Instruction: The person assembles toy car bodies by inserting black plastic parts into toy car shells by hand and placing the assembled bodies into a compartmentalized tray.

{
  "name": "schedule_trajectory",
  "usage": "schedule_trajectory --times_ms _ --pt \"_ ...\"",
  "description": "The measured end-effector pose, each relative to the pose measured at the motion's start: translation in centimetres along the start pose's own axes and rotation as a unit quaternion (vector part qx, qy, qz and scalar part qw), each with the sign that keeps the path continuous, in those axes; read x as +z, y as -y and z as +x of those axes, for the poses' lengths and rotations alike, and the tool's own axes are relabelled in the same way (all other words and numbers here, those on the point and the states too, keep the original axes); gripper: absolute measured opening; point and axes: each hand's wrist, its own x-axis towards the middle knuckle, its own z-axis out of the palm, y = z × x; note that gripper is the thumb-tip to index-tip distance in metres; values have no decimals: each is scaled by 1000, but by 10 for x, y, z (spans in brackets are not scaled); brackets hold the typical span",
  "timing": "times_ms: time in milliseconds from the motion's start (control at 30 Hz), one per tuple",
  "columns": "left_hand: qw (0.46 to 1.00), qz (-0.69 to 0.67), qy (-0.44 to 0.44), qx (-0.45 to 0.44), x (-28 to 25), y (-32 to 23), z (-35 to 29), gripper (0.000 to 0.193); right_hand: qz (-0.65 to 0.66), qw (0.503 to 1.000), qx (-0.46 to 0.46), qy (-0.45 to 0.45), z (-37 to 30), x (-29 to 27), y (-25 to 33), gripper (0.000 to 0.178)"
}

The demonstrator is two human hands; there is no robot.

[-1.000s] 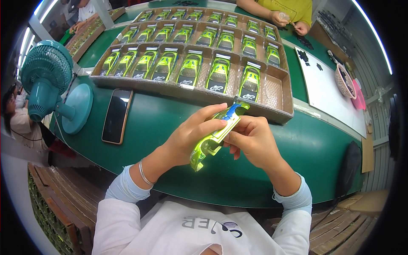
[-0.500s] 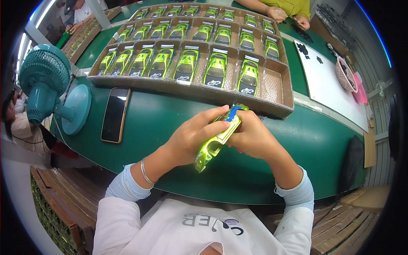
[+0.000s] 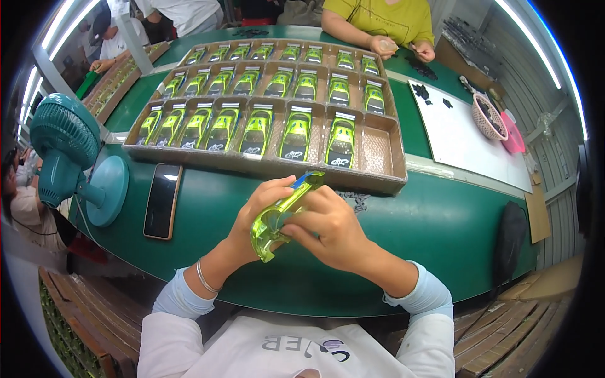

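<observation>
Between my two hands, over the near side of the green table, is a lime-green toy car body shell [image 3: 270,228], tilted with its hollow inside partly facing me. My left hand [image 3: 249,217] grips it along its left side. My right hand [image 3: 331,227] is closed at its right, with thumb and fingers at the inner side; whether something small is in that pinch is hidden. Just beyond my hands lies a divided cardboard tray [image 3: 258,164] with rows of matching car bodies [image 3: 294,135]. The compartment at its near right corner holds none.
To the left stand a teal fan [image 3: 66,151] and a phone [image 3: 162,201]. Small black parts [image 3: 354,200] lie by the tray. At right are a white board [image 3: 466,135], a pink basket [image 3: 489,118] and a dark object [image 3: 509,242]. A co-worker [image 3: 384,25] handles something across the table.
The car body has been turned so its hollow inside shows more. My right fingers have shifted to its inner side. The whole view has tipped up, showing more of the far side.
</observation>
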Motion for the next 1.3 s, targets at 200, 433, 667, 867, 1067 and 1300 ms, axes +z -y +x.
schedule_trajectory --times_ms 200,433,667,867,1067,1300 --pt "997 -42 0 -68 -1 -12 2 65 79 991 -35 106 2 -16 6 23" --pt "987 -75 46 -138 -2 -17 4 67 66 997 -19 47 -3 -9 10 21" --pt "985 2 32 -171 16 -21 -4 94 189 978 86 -29 -6 -1 15 7" --pt "976 -76 21 -205 7 -28 -2 94 228 965 130 1 1 -8 18 8" --pt "990 -30 11 -138 12 -26 -5 95 210 971 103 48 -2 -8 13 26" --pt "984 -42 -9 -173 15 -22 -9 97 179 977 119 6 -5 -6 11 33"
